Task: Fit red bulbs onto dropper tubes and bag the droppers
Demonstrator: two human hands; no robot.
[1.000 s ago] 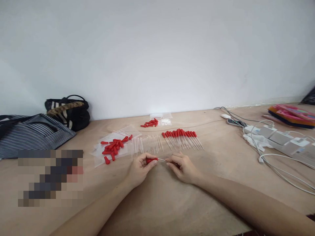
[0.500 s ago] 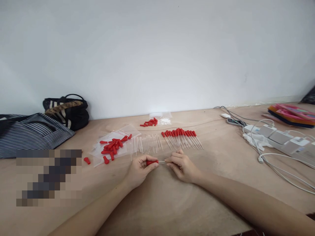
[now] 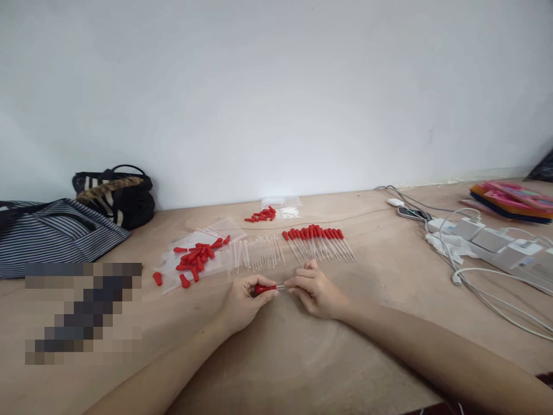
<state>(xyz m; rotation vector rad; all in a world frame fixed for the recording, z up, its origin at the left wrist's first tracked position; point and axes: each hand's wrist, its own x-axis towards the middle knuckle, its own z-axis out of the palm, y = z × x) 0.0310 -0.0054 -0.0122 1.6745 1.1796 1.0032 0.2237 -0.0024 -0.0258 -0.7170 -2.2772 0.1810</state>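
Note:
My left hand (image 3: pixel 247 301) is closed on a red rubber dropper bulb (image 3: pixel 264 289), its mouth facing right. Between the fingers of my right hand (image 3: pixel 314 292) is a thin clear dropper tube (image 3: pixel 280 287); its left end meets the bulb's mouth. How far it sits inside the bulb I cannot tell, and my right fingers cover its other end. Just beyond my hands lies a row of bare clear tubes (image 3: pixel 258 253). To their right are several droppers (image 3: pixel 317 241) with red bulbs fitted. Loose red bulbs (image 3: pixel 199 256) lie on clear plastic bags (image 3: pixel 173 282) at the left.
Smaller red bulbs (image 3: pixel 261 215) and a clear bag (image 3: pixel 288 208) lie near the wall. A striped bag (image 3: pixel 64 236) and a black bag (image 3: pixel 133 202) stand at the left. Chargers on a power strip (image 3: pixel 496 245), white cables (image 3: pixel 496 271) and colourful folders (image 3: pixel 514 202) occupy the right.
My right hand has shifted slightly left, toward the bulb. Less of the tube shows between my hands. One loose bulb at the far left has moved a little right.

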